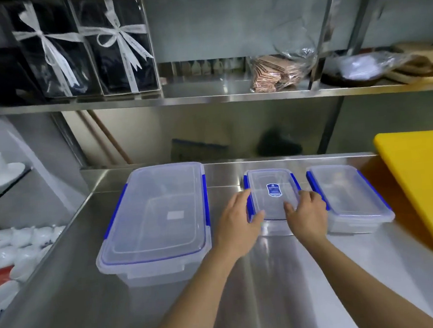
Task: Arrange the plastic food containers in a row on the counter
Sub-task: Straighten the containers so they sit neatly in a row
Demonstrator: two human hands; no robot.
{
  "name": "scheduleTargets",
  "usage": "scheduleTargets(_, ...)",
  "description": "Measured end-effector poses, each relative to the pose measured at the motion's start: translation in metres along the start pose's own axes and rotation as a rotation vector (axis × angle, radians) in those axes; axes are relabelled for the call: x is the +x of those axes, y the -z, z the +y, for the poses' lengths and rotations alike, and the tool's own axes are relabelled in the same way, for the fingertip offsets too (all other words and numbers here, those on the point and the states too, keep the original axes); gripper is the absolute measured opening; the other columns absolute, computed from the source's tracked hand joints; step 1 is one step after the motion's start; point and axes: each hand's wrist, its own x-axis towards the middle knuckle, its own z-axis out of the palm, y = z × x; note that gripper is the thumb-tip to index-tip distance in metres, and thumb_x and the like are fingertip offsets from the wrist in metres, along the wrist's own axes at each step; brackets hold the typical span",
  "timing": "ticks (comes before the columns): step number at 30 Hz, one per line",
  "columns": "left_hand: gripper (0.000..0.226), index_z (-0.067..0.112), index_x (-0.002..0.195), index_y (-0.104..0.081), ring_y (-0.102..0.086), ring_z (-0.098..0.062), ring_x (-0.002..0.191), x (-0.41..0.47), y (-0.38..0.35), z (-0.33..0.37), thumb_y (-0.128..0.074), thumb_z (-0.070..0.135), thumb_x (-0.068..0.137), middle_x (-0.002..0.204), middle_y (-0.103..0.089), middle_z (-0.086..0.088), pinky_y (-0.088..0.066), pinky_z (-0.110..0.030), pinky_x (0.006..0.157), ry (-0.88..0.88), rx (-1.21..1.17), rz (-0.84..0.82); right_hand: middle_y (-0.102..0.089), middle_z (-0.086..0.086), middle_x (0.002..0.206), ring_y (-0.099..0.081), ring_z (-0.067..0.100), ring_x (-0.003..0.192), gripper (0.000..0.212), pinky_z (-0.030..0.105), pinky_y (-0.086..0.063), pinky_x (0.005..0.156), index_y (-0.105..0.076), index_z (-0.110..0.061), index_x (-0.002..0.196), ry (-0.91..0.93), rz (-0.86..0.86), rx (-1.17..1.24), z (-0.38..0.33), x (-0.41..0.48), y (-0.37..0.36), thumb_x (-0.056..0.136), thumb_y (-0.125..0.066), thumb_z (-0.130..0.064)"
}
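— Where are the hands?

— Both are on the middle box (pixel 273 193), the small clear one with blue clips and a blue sticker on its lid. The left hand (pixel 237 223) clasps its near left corner, fingers along the left clip and thumb on the lid's front edge. The right hand (pixel 308 214) grips the near right corner, fingers curled over the lid's rim.

— And the box itself?

— It sits flat on the steel table (pixel 283 275), lid on, towards the back.

— What lies around it?

— To the right of the middle box, close but not touching, stands another small box (pixel 347 196) of the same kind, turned slightly askew. To its left, with a clear gap, is a large box (pixel 155 220), also clear with blue clips and its lid closed, reaching closer to the table's front edge than the middle box does.

— Anything further out?

— Right of the middle box, beyond the other small one, a yellow cutting board (pixel 424 189) lies on the table. Above and behind the middle box runs a steel shelf (pixel 205 97), carrying dark gift boxes (pixel 84 50) tied with white ribbon at the left and bagged items farther right. Far left, off the table, there is white crockery (pixel 17 246).
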Motion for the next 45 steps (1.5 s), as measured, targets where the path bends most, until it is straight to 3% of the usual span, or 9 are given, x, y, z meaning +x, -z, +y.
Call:
scheduleTargets(3,0.066,0.025,0.143,-0.025,-0.033,-0.019,0.136,0.022,-0.058,0.007,-0.056,0.04,0.086,0.152,-0.028,-0.003,-0.033,-0.04,0.111,0.243,-0.232,-0.214,-0.043,0.028,0.134,-0.04,0.042,0.124,0.059,0.047,-0.034,0.103,-0.037,0.001,0.132,-0.125,-0.076,-0.019,0.039,0.024,0.002,0.087,-0.055,-0.033)
scheduleTargets(7,0.077,0.024,0.146,-0.015,-0.015,-0.02,0.144,0.023,-0.086,-0.029,-0.056,0.045,0.085,0.158,-0.01,-0.003,-0.019,-0.042,0.117,0.437,-0.168,-0.266,-0.044,0.026,0.134,-0.042,0.041,0.123,0.063,0.049,-0.037,0.104,-0.031,-0.005,0.136,-0.189,-0.307,0.062,0.057,0.027,-0.022,0.087,-0.053,-0.038)
scheduleTargets(15,0.079,0.024,0.147,-0.015,-0.023,-0.02,0.142,0.019,-0.08,-0.035,-0.06,0.039,0.083,0.158,-0.012,0.001,-0.027,-0.043,0.115,0.374,-0.141,-0.143,-0.057,0.023,0.117,-0.056,0.038,0.106,0.044,0.045,-0.046,0.091,-0.045,-0.005,0.119,-0.053,-0.287,0.19,0.047,0.02,-0.019,0.088,-0.054,-0.034)
scheduleTargets(22,0.088,0.027,0.147,0.0,-0.017,-0.023,0.144,0.01,-0.069,-0.05,-0.059,0.041,0.084,0.16,0.001,0.004,-0.024,-0.044,0.116,0.37,0.004,-0.197,-0.048,0.021,0.128,-0.051,0.037,0.115,0.056,0.052,-0.045,0.096,-0.033,-0.008,0.134,0.006,-0.3,0.189,0.039,0.011,-0.032,0.09,-0.049,-0.039)
scheduleTargets(26,0.075,0.023,0.146,-0.017,-0.024,-0.022,0.141,0.013,-0.067,-0.042,-0.058,0.039,0.085,0.157,-0.016,0.0,-0.026,-0.044,0.115,0.358,0.009,-0.108,-0.054,0.016,0.123,-0.055,0.033,0.11,0.048,0.05,-0.049,0.092,-0.044,-0.01,0.124,0.01,-0.277,0.14,0.044,0.016,-0.029,0.09,-0.047,-0.043)
scheduleTargets(30,0.057,0.015,0.137,-0.036,-0.032,-0.021,0.135,0.024,-0.077,-0.014,-0.058,0.034,0.087,0.148,-0.035,-0.005,-0.028,-0.035,0.111,0.133,0.106,0.042,-0.063,0.016,0.109,-0.058,0.033,0.097,0.029,0.045,-0.05,0.084,-0.059,-0.006,0.104,0.051,0.022,0.097,0.052,0.029,-0.009,0.091,-0.049,-0.029)
scheduleTargets(36,0.068,0.023,0.143,-0.022,-0.027,-0.018,0.14,0.036,-0.135,0.039,-0.055,0.039,0.087,0.153,-0.028,0.003,-0.029,-0.034,0.11,0.057,-0.051,-0.297,-0.049,0.019,0.13,-0.043,0.034,0.121,0.04,0.046,-0.034,0.101,-0.051,-0.005,0.122,-0.131,0.269,-0.035,0.091,0.054,0.026,0.088,-0.055,-0.026)
scheduleTargets(41,0.072,0.029,0.141,-0.024,-0.04,-0.021,0.132,0.043,-0.18,0.059,-0.06,0.04,0.08,0.149,-0.035,0.002,-0.037,-0.036,0.107,0.198,-0.224,-0.456,-0.019,0.021,0.152,-0.017,0.035,0.14,0.064,0.05,-0.019,0.111,-0.028,-0.008,0.139,-0.301,0.067,-0.058,0.136,0.066,0.043,0.089,-0.047,-0.043)
scheduleTargets(45,0.087,0.026,0.147,-0.009,-0.02,-0.017,0.143,0.042,-0.206,0.062,-0.06,0.044,0.079,0.16,-0.005,0.006,-0.024,-0.036,0.116,0.222,-0.185,-0.507,-0.011,0.019,0.156,-0.012,0.033,0.143,0.068,0.047,-0.018,0.113,-0.019,-0.011,0.144,-0.265,-0.043,-0.045,0.159,0.075,0.048,0.091,-0.04,-0.048)
